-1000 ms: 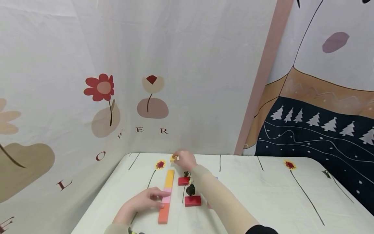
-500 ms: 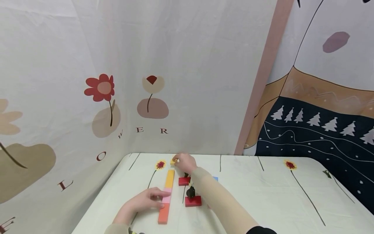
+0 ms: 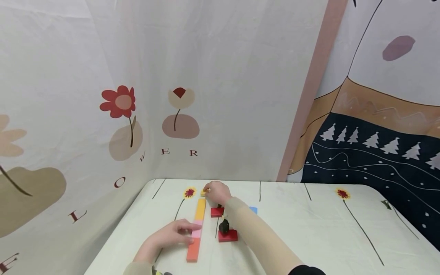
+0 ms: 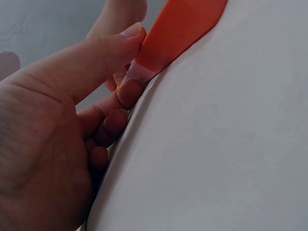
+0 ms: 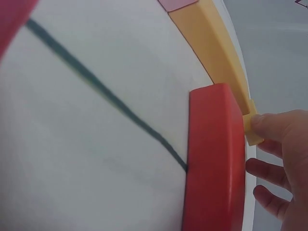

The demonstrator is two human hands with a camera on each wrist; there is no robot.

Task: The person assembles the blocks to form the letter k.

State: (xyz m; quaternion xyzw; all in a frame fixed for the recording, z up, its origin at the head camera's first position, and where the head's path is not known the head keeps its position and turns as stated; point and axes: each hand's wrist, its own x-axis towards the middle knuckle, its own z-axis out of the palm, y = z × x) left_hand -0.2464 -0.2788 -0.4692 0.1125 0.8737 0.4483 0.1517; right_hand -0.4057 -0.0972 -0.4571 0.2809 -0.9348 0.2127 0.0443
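A row of flat blocks runs away from me: an orange block [image 3: 193,252] nearest, then a pink block [image 3: 196,230], then a long amber block [image 3: 201,209]. My left hand [image 3: 173,233] rests at the row's left side; its index finger [image 4: 131,92] touches the pink block and its thumb [image 4: 130,41] lies against the orange one. At the far end my right hand [image 3: 217,191] pinches a small yellow block [image 5: 251,126] between thumb and fingers. That block is in line with the amber one; whether they touch I cannot tell.
Two red blocks, a far one [image 3: 215,212] and a near one [image 3: 227,236], lie right of the row. A blue block [image 3: 253,210] shows partly past my right forearm. A dark device [image 3: 224,226] at my right wrist hangs over the near red block. Printed cloth [image 3: 237,152] rises behind the table.
My right hand has come slightly nearer with the yellow block, towards the row's far end. The blue block shows more beside the forearm. My left hand stays in place.
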